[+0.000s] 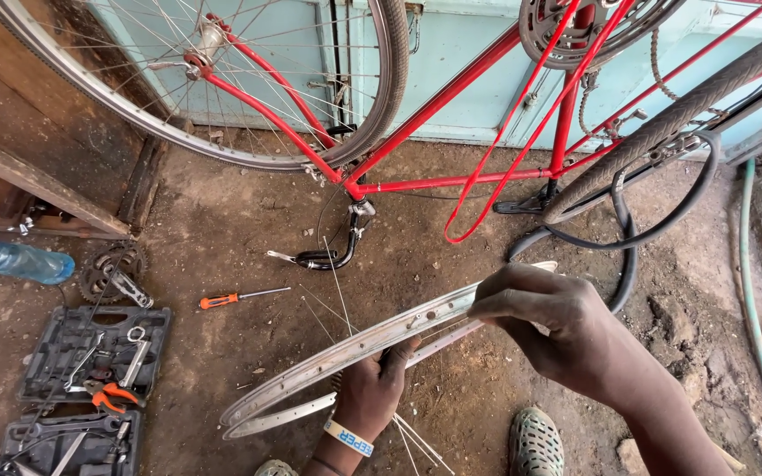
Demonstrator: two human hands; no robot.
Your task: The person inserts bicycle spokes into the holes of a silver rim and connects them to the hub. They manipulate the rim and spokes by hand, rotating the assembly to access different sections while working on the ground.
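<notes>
A bare metal wheel rim [346, 353] runs from lower left to centre right, held above the dirt floor. My left hand [377, 388] grips it from below near its middle, and a pale wristband shows on that wrist. My right hand [540, 308] is closed over the rim's upper end, fingers pinched on its edge. Thin loose spokes [337, 282] stick up from the rim and more [416, 441] hang below my left hand.
A red bicycle [451, 97] stands upside down ahead, handlebar [337, 251] on the ground. A black inner tube [637, 229] lies near its rear wheel. An orange screwdriver [235, 298], a sprocket [112, 269], an open tool case [94, 353] and a plastic bottle [11, 258] lie left. A hose [756, 308] runs right.
</notes>
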